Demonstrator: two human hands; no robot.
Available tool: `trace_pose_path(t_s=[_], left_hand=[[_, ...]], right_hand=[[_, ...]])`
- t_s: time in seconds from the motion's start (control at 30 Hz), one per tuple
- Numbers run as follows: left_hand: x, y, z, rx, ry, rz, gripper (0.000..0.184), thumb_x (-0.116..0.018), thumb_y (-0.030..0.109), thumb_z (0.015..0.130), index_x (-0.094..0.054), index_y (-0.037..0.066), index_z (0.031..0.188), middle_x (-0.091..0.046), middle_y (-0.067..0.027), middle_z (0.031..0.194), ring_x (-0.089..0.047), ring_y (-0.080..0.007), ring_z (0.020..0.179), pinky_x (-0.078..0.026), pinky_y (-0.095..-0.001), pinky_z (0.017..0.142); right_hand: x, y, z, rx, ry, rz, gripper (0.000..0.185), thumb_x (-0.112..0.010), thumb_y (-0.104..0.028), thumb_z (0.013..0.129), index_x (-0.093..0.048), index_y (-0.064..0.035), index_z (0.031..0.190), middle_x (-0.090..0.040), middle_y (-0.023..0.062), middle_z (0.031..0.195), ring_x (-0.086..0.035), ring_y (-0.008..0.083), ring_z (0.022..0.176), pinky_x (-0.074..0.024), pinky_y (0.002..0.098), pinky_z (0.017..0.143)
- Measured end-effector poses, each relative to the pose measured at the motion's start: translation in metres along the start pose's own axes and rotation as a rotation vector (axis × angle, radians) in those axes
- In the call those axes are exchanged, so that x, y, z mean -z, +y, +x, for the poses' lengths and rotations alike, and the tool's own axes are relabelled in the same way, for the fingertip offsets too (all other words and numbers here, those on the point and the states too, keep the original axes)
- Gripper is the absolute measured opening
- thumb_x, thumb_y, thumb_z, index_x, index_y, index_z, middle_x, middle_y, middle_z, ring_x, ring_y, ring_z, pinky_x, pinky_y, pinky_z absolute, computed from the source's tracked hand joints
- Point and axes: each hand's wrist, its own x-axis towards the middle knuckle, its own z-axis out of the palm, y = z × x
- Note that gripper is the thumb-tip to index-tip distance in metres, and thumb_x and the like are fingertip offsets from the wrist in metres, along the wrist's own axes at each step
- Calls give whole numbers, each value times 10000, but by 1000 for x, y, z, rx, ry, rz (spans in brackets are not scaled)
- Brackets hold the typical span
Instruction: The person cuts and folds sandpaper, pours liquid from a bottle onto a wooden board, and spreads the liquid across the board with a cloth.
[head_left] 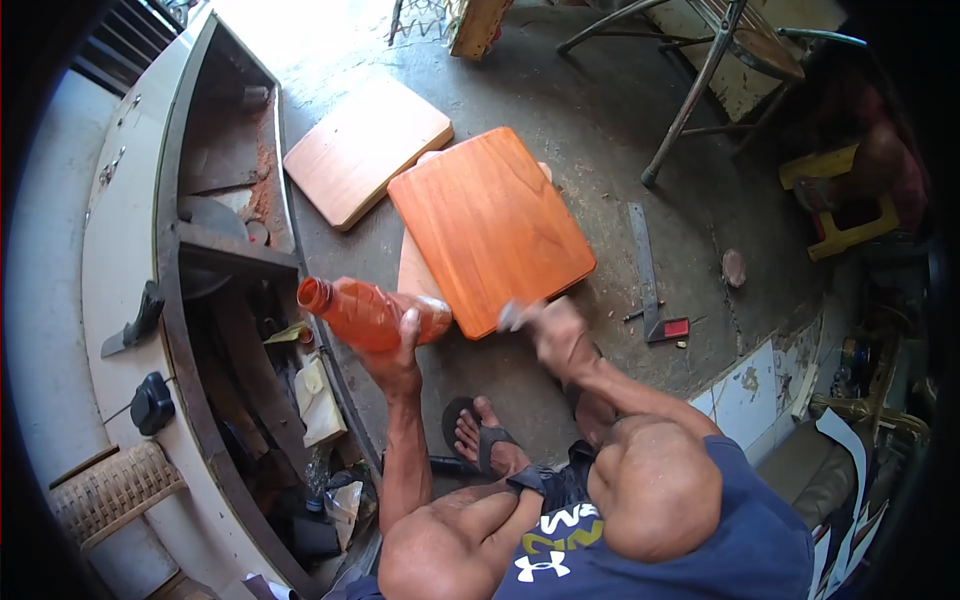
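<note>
My left hand is wrapped round a plastic bottle coloured orange-red. The bottle is tilted, its open mouth pointing up and left. At the near edge of a glossy orange-brown wooden board, my right hand is closed, blurred by motion. A small whitish thing shows at its fingertips, too smeared to name. Beneath the orange board, part of a paler wooden piece sticks out on the left. Beyond lies a thick unstained board.
A try square lies on the concrete floor to the right, near a roundish stone-like lump. An open cabinet with clutter inside lines the left. A metal-legged chair stands at the back right; beside it, a person's foot touches a yellow stool.
</note>
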Motion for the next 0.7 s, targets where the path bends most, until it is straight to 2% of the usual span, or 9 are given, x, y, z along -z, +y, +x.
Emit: trace_pose_path(t_s=[0.07, 0.1, 0.2, 0.27, 0.4, 0.5, 0.53, 0.6, 0.7], left_hand=[[-2, 1, -7, 62, -10, 20, 637, -803, 104, 833, -459, 22, 1363, -589, -71, 1209, -606, -197, 1100, -474, -370, 1025], [-3, 2, -9, 77, -7, 39, 638, -804, 107, 833, -459, 23, 1363, -588, -72, 1210, -605, -198, 1102, -473, -371, 1027], [-9, -12, -15, 52, 29, 93, 642, -805, 125, 830, -463, 23, 1363, -587, -74, 1209, -604, -202, 1104, -468, -375, 1035], [-17, -14, -17, 30, 51, 135, 645, -806, 140, 828, -466, 23, 1363, -587, -76, 1207, -604, -206, 1103, -463, -378, 1040], [-30, -1, -23, 83, -18, 89, 656, -805, 163, 822, -480, 20, 1373, -573, -78, 1241, -587, -213, 1146, -448, -395, 1063], [-26, -5, -21, 70, -87, 157, 684, -786, 187, 832, -456, 25, 1409, -549, -85, 1297, -563, -223, 1201, -425, -408, 1094], [-25, -5, -25, 94, -98, 166, 695, -776, 197, 838, -443, 28, 1424, -541, -87, 1318, -554, -226, 1221, -414, -412, 1106], [-24, -6, -32, 137, -56, 207, 723, -773, 203, 833, -425, 32, 1443, -536, -91, 1334, -548, -230, 1232, -407, -417, 1117], [-35, -11, -31, 95, -22, 234, 744, -784, 202, 818, -424, 36, 1447, -544, -92, 1321, -559, -231, 1215, -418, -422, 1109]], right_hand=[[6, -5, -5, 73, -208, 255, 343, -683, 55, 803, -711, -121, 1097, -746, 92, 1007, -660, 286, 875, -519, 393, 829], [28, -4, 10, 59, -33, 164, 283, -690, 23, 851, -726, -116, 1095, -751, 78, 1007, -663, 279, 884, -524, 393, 827], [60, 70, 20, -589, 254, -100, 167, -597, -138, 1027, -738, -110, 1112, -742, 106, 1040, -670, 297, 944, -533, 392, 834], [52, 110, 15, -538, 372, -186, 172, -594, -115, 1017, -739, -116, 1109, -744, 112, 1033, -678, 294, 938, -536, 394, 843], [4, 49, -33, 94, 171, 290, 217, -572, 40, 940, -721, -64, 1058, -728, 141, 1004, -701, 300, 962, -558, 421, 866], [1, 61, -39, -211, 265, 509, 266, -538, 99, 912, -715, -51, 1043, -736, 138, 1024, -718, 268, 989, -571, 405, 885], [20, 85, -11, -218, 449, 367, 188, -558, 53, 953, -685, -41, 1056, -735, 156, 1017, -728, 310, 952, -580, 380, 802], [39, 113, 0, -429, 476, 162, 163, -576, 34, 951, -690, -48, 1033, -733, 146, 1041, -720, 329, 953, -576, 385, 816], [28, 99, -12, -129, 325, 103, 263, -588, 79, 855, -715, -80, 1021, -736, 120, 1040, -687, 306, 1000, -561, 416, 867]])
